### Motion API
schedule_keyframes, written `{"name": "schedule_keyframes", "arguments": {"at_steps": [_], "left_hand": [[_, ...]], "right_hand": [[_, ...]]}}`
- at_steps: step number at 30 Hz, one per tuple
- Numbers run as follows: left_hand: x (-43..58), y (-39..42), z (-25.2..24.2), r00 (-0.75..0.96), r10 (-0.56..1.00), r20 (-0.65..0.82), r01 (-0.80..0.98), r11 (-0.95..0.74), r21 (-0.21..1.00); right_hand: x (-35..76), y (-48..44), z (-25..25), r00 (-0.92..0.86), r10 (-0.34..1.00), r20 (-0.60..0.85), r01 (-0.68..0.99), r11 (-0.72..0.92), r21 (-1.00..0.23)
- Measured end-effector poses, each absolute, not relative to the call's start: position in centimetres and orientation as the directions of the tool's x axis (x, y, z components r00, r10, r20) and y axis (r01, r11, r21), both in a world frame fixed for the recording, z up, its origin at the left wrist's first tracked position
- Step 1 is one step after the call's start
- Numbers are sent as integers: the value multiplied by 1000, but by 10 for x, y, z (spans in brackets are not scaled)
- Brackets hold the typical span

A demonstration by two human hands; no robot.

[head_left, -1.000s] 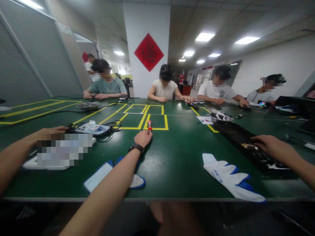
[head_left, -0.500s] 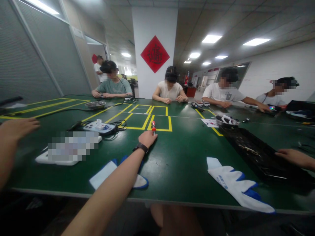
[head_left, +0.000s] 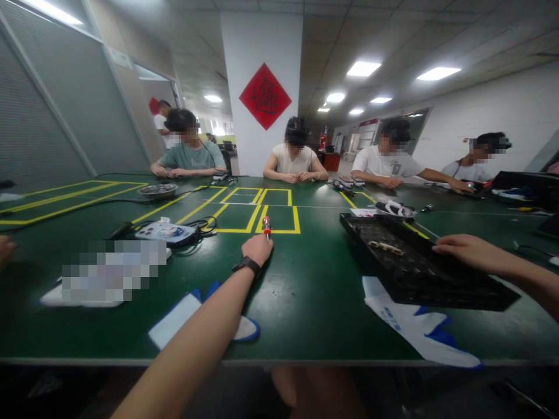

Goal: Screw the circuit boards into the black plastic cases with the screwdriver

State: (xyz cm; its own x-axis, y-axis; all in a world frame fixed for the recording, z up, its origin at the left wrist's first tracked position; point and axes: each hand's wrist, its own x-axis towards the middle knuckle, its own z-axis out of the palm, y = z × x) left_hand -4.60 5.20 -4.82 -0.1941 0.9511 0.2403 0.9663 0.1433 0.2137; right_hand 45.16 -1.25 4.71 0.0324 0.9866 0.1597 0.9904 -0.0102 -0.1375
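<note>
My left hand [head_left: 257, 250], with a dark band at the wrist, is closed at the shaft end of a red-handled screwdriver [head_left: 266, 225], whose handle points away from me. At the right, my right hand [head_left: 463, 249] grips the far edge of a long black tray [head_left: 445, 297]. A small light-coloured metal piece [head_left: 386, 248] lies in that tray. The tray's near side overlaps a white and blue glove [head_left: 406, 326] in view. Under my left forearm lies another such glove [head_left: 174, 320], partly hidden.
Yellow tape outlines [head_left: 297, 220] mark the green table [head_left: 305, 314]. To the left are a blurred white-edged object [head_left: 105, 299], a pale device [head_left: 168, 231] with cables and a round dish [head_left: 157, 191]. Several people sit across; another person's hand [head_left: 5, 250] shows at the left edge.
The black tray has swung left and nearer to me, with my right hand moving left along with it. The other person's hand has drawn back toward the left edge. The view has turned slightly right.
</note>
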Motion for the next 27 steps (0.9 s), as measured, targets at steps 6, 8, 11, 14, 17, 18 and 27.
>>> {"name": "schedule_keyframes", "arguments": {"at_steps": [6,8,11,14,17,18,27], "left_hand": [[-49,53,-48,-211,956,206,945,146,292],[-51,53,-48,-213,956,200,938,143,314],[-53,51,-47,-223,952,208,932,146,332],[-56,50,-47,-263,937,230,907,158,391],[-55,50,-45,-287,918,275,877,136,460],[-54,50,-45,-284,912,297,877,121,465],[-26,29,-27,-142,868,476,946,-22,323]], "right_hand": [[297,10,38,-176,980,96,970,189,-150],[259,23,26,-208,970,126,966,224,-131],[219,42,7,-224,961,164,963,244,-113],[201,52,-6,-228,958,177,963,248,-103],[198,55,-13,-235,956,176,963,254,-94],[200,54,-15,-236,956,175,963,255,-90],[202,35,7,-201,930,308,969,235,-77]]}}
